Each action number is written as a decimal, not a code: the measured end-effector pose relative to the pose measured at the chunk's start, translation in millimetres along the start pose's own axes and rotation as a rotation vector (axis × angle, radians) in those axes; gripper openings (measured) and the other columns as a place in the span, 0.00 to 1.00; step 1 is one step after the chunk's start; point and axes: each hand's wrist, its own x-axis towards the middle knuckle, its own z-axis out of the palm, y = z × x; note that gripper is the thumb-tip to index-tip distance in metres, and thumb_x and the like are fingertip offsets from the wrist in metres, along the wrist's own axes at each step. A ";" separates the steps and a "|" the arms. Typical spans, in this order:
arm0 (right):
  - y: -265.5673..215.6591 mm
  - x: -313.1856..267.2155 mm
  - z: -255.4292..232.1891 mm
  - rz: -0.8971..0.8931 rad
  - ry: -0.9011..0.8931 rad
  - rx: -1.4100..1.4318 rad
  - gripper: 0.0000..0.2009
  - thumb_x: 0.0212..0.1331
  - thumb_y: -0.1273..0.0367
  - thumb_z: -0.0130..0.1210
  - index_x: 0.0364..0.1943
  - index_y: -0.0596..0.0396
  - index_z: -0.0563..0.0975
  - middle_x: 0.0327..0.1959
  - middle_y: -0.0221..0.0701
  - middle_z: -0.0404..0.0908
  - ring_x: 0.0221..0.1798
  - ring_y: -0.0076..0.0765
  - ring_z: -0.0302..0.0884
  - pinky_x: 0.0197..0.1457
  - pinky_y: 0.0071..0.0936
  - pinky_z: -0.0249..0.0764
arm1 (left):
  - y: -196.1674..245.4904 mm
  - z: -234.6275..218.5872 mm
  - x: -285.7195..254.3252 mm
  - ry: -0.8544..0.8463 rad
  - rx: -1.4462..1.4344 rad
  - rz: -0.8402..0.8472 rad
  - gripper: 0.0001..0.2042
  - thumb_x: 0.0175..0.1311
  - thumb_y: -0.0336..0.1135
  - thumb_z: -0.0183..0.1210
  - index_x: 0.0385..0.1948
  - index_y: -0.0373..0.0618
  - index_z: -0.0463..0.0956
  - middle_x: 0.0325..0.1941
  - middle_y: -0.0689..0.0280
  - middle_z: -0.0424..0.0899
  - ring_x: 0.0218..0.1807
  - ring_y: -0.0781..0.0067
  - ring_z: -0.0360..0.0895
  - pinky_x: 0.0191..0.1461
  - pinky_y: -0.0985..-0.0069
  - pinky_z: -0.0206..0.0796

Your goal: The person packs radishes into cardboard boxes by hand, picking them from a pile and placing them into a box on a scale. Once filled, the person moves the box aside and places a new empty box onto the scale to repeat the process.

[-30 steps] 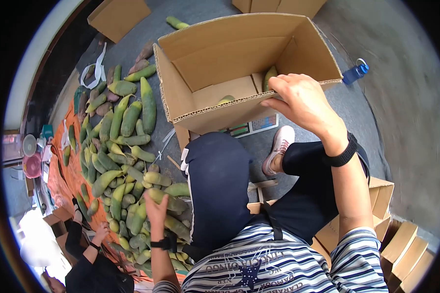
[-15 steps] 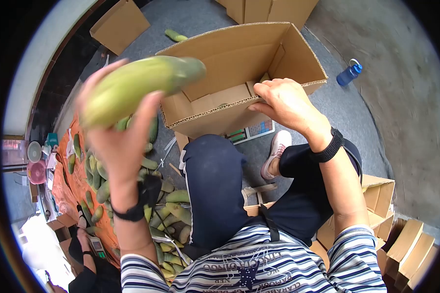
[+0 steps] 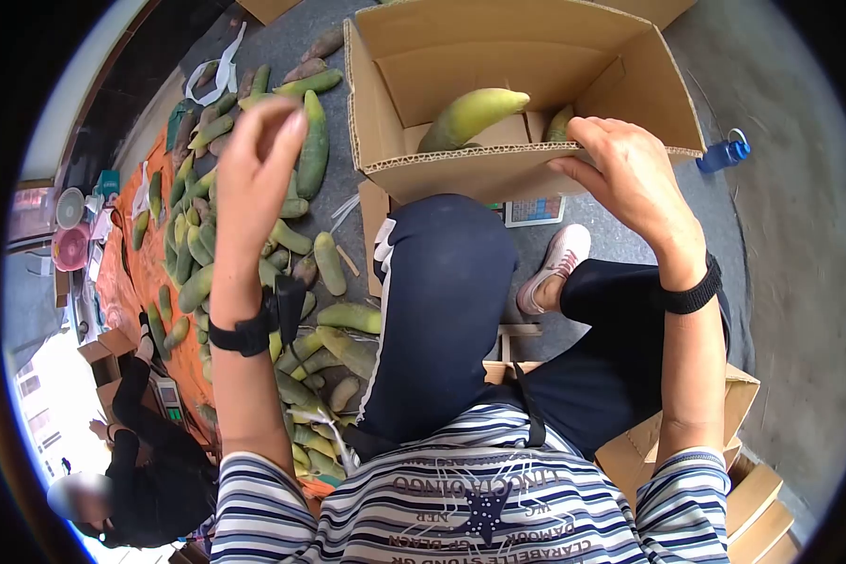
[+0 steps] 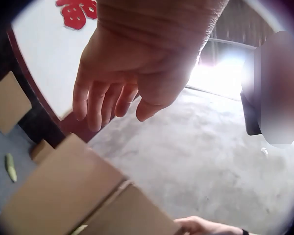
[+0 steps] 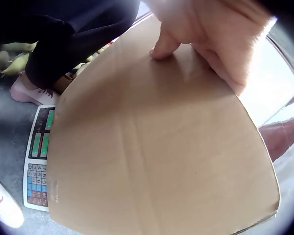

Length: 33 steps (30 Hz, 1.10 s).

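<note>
My left hand (image 3: 258, 160) is raised over the pile, left of the cardboard box (image 3: 461, 169), holding nothing. In the left wrist view its fingers (image 4: 95, 110) hang loose and slightly bent. A large green radish (image 3: 470, 117) leans inside the box, its pale end up, and another radish (image 3: 561, 124) shows partly behind the near wall. My right hand (image 3: 625, 174) grips the top edge of that wall, thumb outside and fingers over the rim. The right wrist view shows the thumb against the cardboard (image 5: 152, 137).
A heap of green radishes (image 3: 348, 352) covers the floor and orange sheet (image 3: 113, 320) at left. A scale (image 5: 36, 161) with keypad sits below the box. A blue bottle (image 3: 724, 155) stands at right. Another person (image 3: 150, 470) in black is at lower left.
My left hand took a radish from the heap, carried it up and let it go in the box, then drew back left. My right hand kept its grip on the box edge.
</note>
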 end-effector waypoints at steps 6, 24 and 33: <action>2.4 0.4 0.2 0.019 -0.008 -0.012 0.14 0.51 0.63 0.62 0.28 0.57 0.71 0.25 0.37 0.76 0.33 0.49 0.76 0.36 0.41 0.71 | -166.5 1.4 -161.2 -0.380 0.470 -0.653 0.15 0.61 0.42 0.61 0.39 0.40 0.73 0.33 0.58 0.80 0.34 0.63 0.76 0.42 0.72 0.69; -4.3 9.3 0.3 0.082 -0.030 -0.088 0.14 0.49 0.63 0.63 0.30 0.56 0.72 0.26 0.36 0.77 0.34 0.46 0.76 0.37 0.39 0.71 | -276.5 66.3 -399.4 0.151 -0.176 -1.364 0.25 0.49 0.36 0.71 0.47 0.35 0.73 0.41 0.58 0.82 0.39 0.61 0.80 0.38 0.70 0.73; 2.1 4.2 1.1 0.014 0.042 -0.023 0.13 0.48 0.64 0.64 0.25 0.56 0.71 0.25 0.37 0.78 0.33 0.47 0.78 0.38 0.39 0.74 | -99.2 -22.3 -176.8 0.371 0.056 -0.597 0.28 0.54 0.36 0.68 0.53 0.33 0.67 0.53 0.54 0.75 0.52 0.66 0.74 0.57 0.70 0.65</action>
